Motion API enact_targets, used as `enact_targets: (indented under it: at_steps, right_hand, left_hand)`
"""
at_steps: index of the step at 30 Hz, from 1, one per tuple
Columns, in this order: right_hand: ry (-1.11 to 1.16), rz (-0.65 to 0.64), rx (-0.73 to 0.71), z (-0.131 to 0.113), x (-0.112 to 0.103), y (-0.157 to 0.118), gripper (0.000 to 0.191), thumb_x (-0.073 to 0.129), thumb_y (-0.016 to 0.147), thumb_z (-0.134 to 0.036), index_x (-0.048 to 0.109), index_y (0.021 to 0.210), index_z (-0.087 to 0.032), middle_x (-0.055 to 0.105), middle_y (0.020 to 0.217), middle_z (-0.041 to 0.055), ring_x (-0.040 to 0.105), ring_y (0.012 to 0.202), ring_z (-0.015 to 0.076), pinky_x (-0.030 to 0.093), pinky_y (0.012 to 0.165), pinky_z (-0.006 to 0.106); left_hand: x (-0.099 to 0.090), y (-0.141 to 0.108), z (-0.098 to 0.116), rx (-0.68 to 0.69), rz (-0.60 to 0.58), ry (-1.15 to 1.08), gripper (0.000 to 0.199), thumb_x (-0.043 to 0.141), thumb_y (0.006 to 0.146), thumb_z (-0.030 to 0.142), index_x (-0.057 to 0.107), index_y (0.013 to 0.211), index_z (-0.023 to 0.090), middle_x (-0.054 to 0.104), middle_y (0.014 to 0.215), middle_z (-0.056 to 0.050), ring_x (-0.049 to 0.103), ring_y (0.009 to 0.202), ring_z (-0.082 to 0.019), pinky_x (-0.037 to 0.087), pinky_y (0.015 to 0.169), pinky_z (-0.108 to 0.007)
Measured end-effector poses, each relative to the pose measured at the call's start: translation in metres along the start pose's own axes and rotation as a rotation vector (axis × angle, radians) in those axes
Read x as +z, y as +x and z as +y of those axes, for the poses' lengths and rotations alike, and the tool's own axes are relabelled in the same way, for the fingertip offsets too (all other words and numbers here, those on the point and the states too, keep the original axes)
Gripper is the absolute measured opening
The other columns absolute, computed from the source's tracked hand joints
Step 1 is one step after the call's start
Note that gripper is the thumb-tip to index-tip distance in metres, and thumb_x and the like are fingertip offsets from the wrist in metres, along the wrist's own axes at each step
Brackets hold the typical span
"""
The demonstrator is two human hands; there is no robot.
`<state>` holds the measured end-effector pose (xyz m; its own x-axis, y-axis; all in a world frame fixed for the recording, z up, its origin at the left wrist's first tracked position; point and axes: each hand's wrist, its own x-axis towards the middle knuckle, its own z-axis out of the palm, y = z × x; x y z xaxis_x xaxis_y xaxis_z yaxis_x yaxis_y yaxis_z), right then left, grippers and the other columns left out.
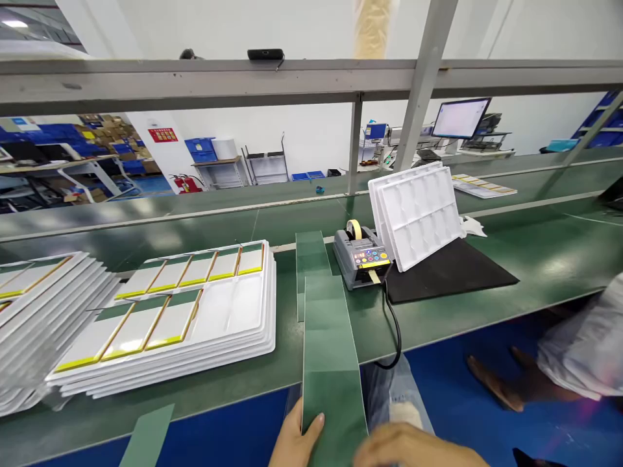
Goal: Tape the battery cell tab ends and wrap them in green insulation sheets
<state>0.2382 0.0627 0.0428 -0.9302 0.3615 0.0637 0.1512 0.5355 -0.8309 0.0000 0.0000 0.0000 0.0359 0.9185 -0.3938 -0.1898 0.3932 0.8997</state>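
A grey tape dispenser point(359, 259) stands on the green counter point(549, 253), its short tape end point(374, 276) facing the worker, presumably for easy reach. Nearer the worker and to its left, a long green strip point(333, 344) juts past the counter edge. The left hand point(293, 436) grips its near end, thumb on top, likely to steady the overhang. The right hand point(409, 446), blurred, is by the strip's right edge; whether it grips, I cannot tell. Left of the dispenser, stacked white trays point(238, 305) hold yellow-edged panels point(168, 321), seemingly kept apart by compartments. Right of it, more trays point(423, 217) lean upright over a black mat point(452, 275).
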Motion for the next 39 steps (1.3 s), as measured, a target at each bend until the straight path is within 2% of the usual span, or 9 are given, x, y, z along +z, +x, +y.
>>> enact_targets:
  at_steps: [3,6,12,17,21,27,30,34,39]
  right_hand:
    - [0.002,0.343,0.248,0.007,-0.020,0.017,0.053,0.053,0.083,-0.049,0.042,0.132,-0.032,0.040,0.139,0.0074,0.041,0.125,0.0250,0.036,0.102,0.041]
    - [0.133,0.660,0.435,0.025,-0.029,0.042,0.058,0.047,0.086,-0.049,0.029,0.138,-0.028,0.049,0.123,0.0111,0.056,0.098,0.0211,0.045,0.087,0.041]
    - [0.795,0.532,0.229,0.016,-0.018,0.083,0.071,0.062,0.079,-0.043,0.025,0.137,-0.026,0.058,0.093,0.0035,0.058,0.078,0.0144,0.049,0.071,0.029]
    - [0.560,0.605,0.083,-0.019,-0.010,0.096,0.057,0.059,0.081,-0.033,0.034,0.132,-0.027,0.055,0.104,0.0058,0.056,0.096,0.0185,0.048,0.085,0.034]
    - [0.169,0.446,0.086,-0.035,0.002,0.098,0.050,0.053,0.085,-0.028,0.036,0.133,-0.030,0.055,0.094,0.0029,0.055,0.083,0.0158,0.050,0.080,0.033]
    - [-0.347,0.637,-0.140,-0.054,-0.009,0.120,0.053,0.062,0.080,-0.036,0.043,0.129,-0.031,0.031,0.134,0.0086,0.036,0.123,0.0286,0.037,0.101,0.048]
    - [-0.364,0.513,-0.224,-0.064,-0.017,0.136,0.043,0.066,0.078,-0.039,0.053,0.118,-0.028,0.038,0.136,0.0060,0.028,0.130,0.0298,0.029,0.106,0.049]
    - [0.071,0.340,-0.059,-0.071,-0.002,0.153,0.021,0.065,0.078,-0.035,0.061,0.094,-0.022,0.064,0.092,0.0026,0.058,0.090,0.0189,0.048,0.080,0.031]
    - [0.392,0.317,0.180,-0.064,0.040,0.169,0.016,0.066,0.075,-0.031,0.062,0.067,-0.017,0.061,0.066,-0.0003,0.055,0.064,0.0133,0.043,0.060,0.024]
  left_hand:
    - [0.004,-0.006,-0.009,0.142,0.083,0.341,0.050,0.056,0.080,0.055,0.062,0.116,0.021,0.061,0.119,-0.009,0.051,0.114,-0.032,0.043,0.095,-0.040]
    - [0.003,-0.017,-0.013,0.196,0.108,0.535,0.038,0.051,0.084,0.051,0.068,0.107,0.026,0.066,0.110,-0.007,0.058,0.102,-0.032,0.046,0.089,-0.040]
    - [-0.021,-0.044,0.002,0.332,-0.080,0.586,0.032,0.044,0.089,0.042,0.071,0.101,0.030,0.064,0.112,-0.007,0.058,0.104,-0.030,0.046,0.089,-0.037]
    - [-0.035,-0.065,0.028,0.371,0.120,0.071,0.068,0.052,0.081,0.055,0.029,0.140,0.030,0.050,0.132,-0.010,0.044,0.123,-0.029,0.035,0.103,-0.042]
    - [-0.023,-0.071,0.052,0.508,0.537,-0.105,0.092,0.064,0.079,0.045,-0.002,0.142,0.035,0.051,0.128,-0.011,0.055,0.110,-0.025,0.048,0.089,-0.039]
    - [-0.031,-0.083,0.064,0.402,0.672,0.147,0.067,0.067,0.075,0.047,0.038,0.132,0.028,0.060,0.117,-0.009,0.060,0.102,-0.025,0.053,0.082,-0.033]
    - [-0.037,-0.095,0.070,0.387,0.695,0.196,0.057,0.068,0.073,0.045,0.051,0.124,0.028,0.062,0.114,-0.006,0.061,0.097,-0.025,0.054,0.077,-0.029]
    - [-0.040,-0.106,0.075,0.392,0.852,0.205,0.053,0.066,0.074,0.045,0.052,0.123,0.028,0.065,0.096,-0.003,0.062,0.086,-0.022,0.053,0.073,-0.029]
    - [-0.058,-0.107,0.060,0.394,1.026,0.483,0.052,0.065,0.073,0.046,0.054,0.120,0.027,0.054,0.112,-0.007,0.054,0.100,-0.026,0.046,0.086,-0.037]
